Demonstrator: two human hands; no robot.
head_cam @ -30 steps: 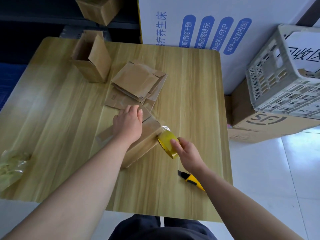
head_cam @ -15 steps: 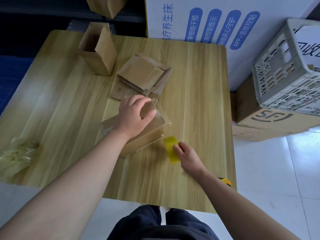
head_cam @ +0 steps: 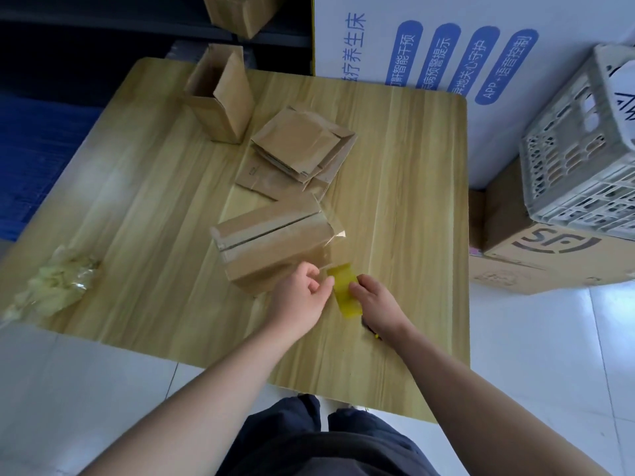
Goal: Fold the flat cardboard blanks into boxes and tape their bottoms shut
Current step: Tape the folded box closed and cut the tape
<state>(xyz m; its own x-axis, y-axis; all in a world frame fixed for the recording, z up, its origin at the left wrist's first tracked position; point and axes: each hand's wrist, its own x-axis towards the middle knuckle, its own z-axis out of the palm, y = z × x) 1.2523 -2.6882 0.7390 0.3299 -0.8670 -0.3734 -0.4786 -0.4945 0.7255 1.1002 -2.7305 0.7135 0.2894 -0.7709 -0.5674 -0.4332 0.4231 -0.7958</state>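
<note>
While right hand point(head_cam: 378, 304) grips tape roll point(head_cam: 345, 291), left hand point(head_cam: 299, 298) unclear, box point(head_cam: 271, 245) seems light and stiff; hold its sides.

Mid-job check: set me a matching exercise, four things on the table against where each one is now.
Things: 1 tape roll; 2 flat blanks; 3 open box; 4 crumpled plastic.
Places: A upright near the far edge of the table; B stacked mid-table; C by the near left edge; D gripped by the right hand.
Pairs: 1-D, 2-B, 3-A, 4-C.
</note>
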